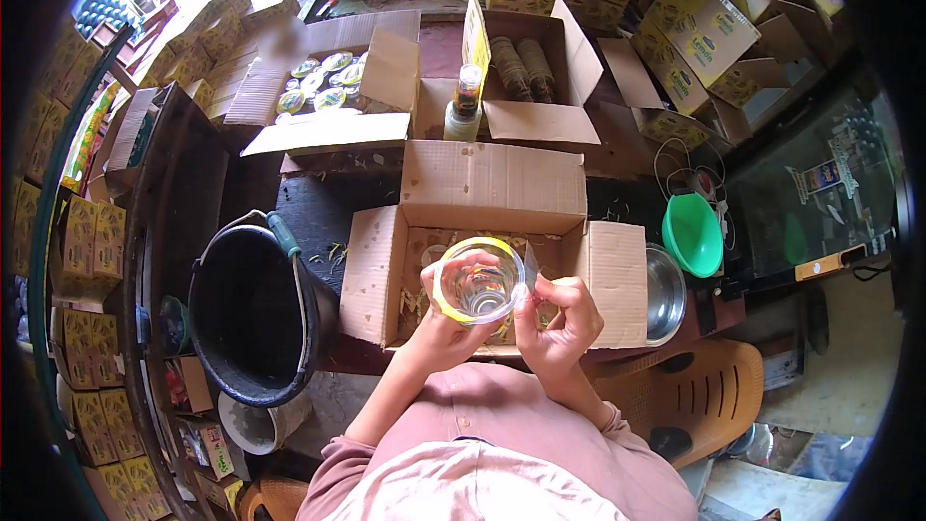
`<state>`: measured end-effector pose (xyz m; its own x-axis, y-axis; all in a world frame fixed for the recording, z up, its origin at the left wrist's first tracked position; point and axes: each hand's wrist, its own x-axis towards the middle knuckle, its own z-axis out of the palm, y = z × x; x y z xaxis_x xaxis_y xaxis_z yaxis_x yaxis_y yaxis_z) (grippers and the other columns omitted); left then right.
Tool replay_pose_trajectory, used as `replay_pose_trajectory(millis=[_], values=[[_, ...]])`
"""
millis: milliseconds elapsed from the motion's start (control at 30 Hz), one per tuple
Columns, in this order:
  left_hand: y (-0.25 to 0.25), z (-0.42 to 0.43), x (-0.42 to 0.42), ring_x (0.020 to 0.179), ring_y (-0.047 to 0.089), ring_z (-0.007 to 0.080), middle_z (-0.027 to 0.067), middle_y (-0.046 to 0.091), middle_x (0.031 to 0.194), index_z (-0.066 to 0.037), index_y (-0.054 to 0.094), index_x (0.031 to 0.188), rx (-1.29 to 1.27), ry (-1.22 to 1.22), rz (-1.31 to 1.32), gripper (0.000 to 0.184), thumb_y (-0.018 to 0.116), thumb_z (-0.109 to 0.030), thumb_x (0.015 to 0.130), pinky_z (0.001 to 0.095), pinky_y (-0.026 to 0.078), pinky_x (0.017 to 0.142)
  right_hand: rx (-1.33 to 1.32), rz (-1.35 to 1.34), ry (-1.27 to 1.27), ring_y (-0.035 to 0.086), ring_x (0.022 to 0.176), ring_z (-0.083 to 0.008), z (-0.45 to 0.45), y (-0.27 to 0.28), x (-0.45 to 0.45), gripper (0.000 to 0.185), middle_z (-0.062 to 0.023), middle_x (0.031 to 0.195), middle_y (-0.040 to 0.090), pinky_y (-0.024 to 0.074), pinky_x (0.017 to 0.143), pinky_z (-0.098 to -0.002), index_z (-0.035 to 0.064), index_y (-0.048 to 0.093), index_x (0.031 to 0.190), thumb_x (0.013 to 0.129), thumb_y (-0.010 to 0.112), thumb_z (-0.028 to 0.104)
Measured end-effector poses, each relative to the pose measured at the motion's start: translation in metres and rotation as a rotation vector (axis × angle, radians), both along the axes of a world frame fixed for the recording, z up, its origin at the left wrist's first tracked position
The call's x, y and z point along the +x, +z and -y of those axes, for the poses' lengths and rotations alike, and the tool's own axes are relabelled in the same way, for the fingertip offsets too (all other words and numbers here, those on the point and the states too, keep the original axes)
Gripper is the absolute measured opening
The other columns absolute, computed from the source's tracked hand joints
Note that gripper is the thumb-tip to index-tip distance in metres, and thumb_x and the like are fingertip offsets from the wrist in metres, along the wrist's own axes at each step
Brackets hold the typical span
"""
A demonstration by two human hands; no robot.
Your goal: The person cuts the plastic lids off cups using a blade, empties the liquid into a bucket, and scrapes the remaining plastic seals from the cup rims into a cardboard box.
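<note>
My left hand [439,336] is wrapped round a clear plastic cup [487,291] with a yellow rim, its open mouth tilted up toward me. Close against the cup's right side, my right hand [561,326] pinches a thin, see-through flat piece [531,264]; its exact kind I cannot make out. Both hands are above an open cardboard box [494,179] with its flaps folded out. Yellowish scraps lie on the bottom of that box, partly hidden by the hands and cup.
A black bucket [207,314] stands left, a green bowl [693,236] and metal basin [666,294] right. Behind are a box of lidded cups [323,82], a bottle [463,121] and a box with stacked cylinders [521,68]. A plastic chair [704,396] is at right.
</note>
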<state>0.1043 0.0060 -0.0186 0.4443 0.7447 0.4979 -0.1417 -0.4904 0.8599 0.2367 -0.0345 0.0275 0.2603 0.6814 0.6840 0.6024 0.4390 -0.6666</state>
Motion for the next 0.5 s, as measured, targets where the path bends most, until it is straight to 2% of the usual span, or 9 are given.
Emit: replay_pose_trajectory(millis=[100, 233, 333, 433, 500], values=[[0.0, 0.001, -0.001, 0.111, 0.044, 0.0263, 0.0176, 0.034, 0.119, -0.005, 0.013, 0.127, -0.01, -0.011, -0.014, 0.076, 0.064, 0.006, 0.071, 0.0356, 0.04, 0.092, 0.021, 0.004, -0.015, 0.056, 0.056, -0.0151, -0.002, 0.0, 0.0, 0.018, -0.0095, 0.07, 0.057, 0.0456, 0.05, -0.0241, 0.0005, 0.058, 0.083, 0.067, 0.065, -0.004], [0.003, 0.0, -0.004, 0.112, 0.044, 0.0258, 0.0172, 0.035, 0.12, -0.005, 0.016, 0.126, 0.011, -0.015, -0.034, 0.074, 0.065, 0.004, 0.071, 0.0348, 0.04, 0.092, 0.048, 0.068, -0.028, 0.053, 0.055, -0.0128, -0.005, 0.002, 0.0, 0.02, -0.0075, 0.067, 0.054, 0.0389, 0.046, -0.0204, 0.0011, 0.057, 0.084, 0.067, 0.065, -0.003], [0.011, -0.001, -0.008, 0.112, 0.044, 0.027, 0.0166, 0.035, 0.12, -0.005, 0.017, 0.125, 0.108, 0.047, -0.199, 0.074, 0.066, 0.003, 0.07, 0.0349, 0.039, 0.092, 0.054, 0.052, -0.002, 0.053, 0.055, -0.013, -0.007, 0.002, 0.0, 0.02, -0.0075, 0.067, 0.054, 0.039, 0.045, -0.0206, 0.0014, 0.057, 0.084, 0.066, 0.065, -0.003], [-0.004, -0.001, -0.006, 0.113, 0.043, 0.0284, 0.0154, 0.036, 0.12, -0.005, 0.017, 0.127, -0.015, -0.001, 0.001, 0.075, 0.067, 0.001, 0.071, 0.0359, 0.038, 0.094, 0.047, 0.026, 0.029, 0.053, 0.056, -0.0127, -0.006, -0.002, 0.001, 0.021, -0.0073, 0.067, 0.054, 0.0389, 0.046, -0.0206, 0.0017, 0.057, 0.084, 0.066, 0.065, -0.004], [0.001, -0.002, -0.01, 0.111, 0.044, 0.0279, 0.0145, 0.036, 0.12, -0.004, 0.018, 0.127, 0.05, 0.015, -0.118, 0.075, 0.067, 0.0, 0.071, 0.0359, 0.037, 0.094, 0.03, 0.023, 0.031, 0.053, 0.056, -0.0124, -0.004, -0.004, 0.001, 0.021, -0.0071, 0.066, 0.053, 0.039, 0.046, -0.0205, 0.0016, 0.057, 0.084, 0.066, 0.065, -0.004]])
